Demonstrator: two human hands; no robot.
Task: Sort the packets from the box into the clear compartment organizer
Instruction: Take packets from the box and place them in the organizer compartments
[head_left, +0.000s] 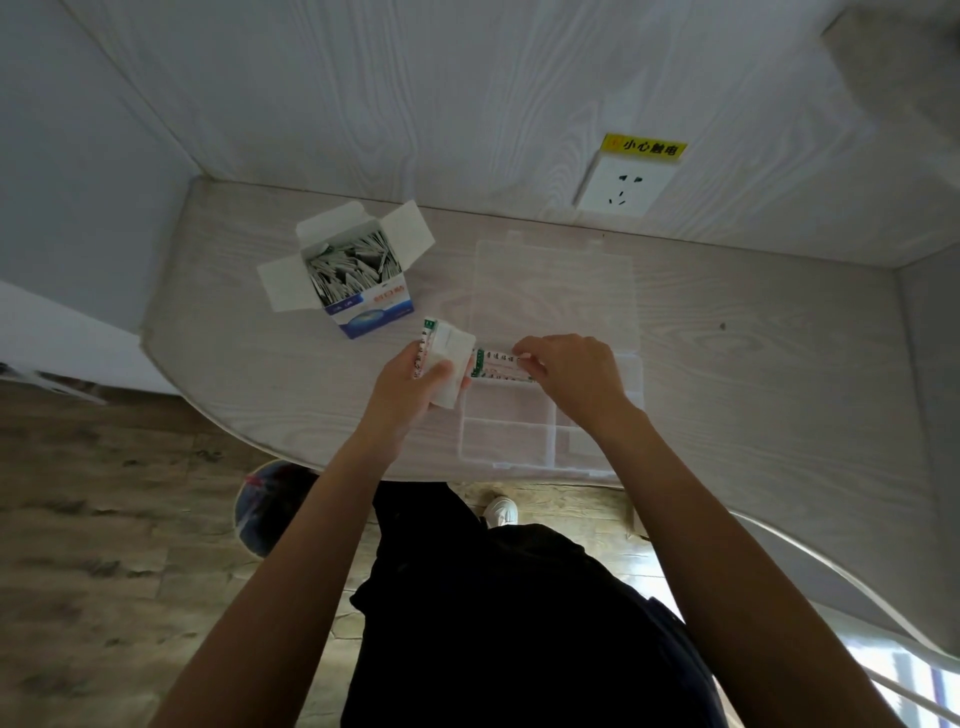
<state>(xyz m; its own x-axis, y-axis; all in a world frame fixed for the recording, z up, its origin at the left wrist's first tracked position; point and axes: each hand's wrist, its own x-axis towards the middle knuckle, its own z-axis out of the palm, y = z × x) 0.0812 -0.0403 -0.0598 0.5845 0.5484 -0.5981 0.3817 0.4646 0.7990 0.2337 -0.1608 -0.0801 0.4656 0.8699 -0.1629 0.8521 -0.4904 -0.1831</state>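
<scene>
Left hand (410, 387) grips packets (441, 358); right hand (569, 376) pinches one packet (496, 364) over organizer (506, 431)

Bare forearms; black clothing (519, 623); white shoe (501, 510).

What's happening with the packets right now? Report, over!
Left hand grip holds a stack of packets. Right hand pinches one packet over the clear organizer. Box open, full. Nothing in the way.
</scene>
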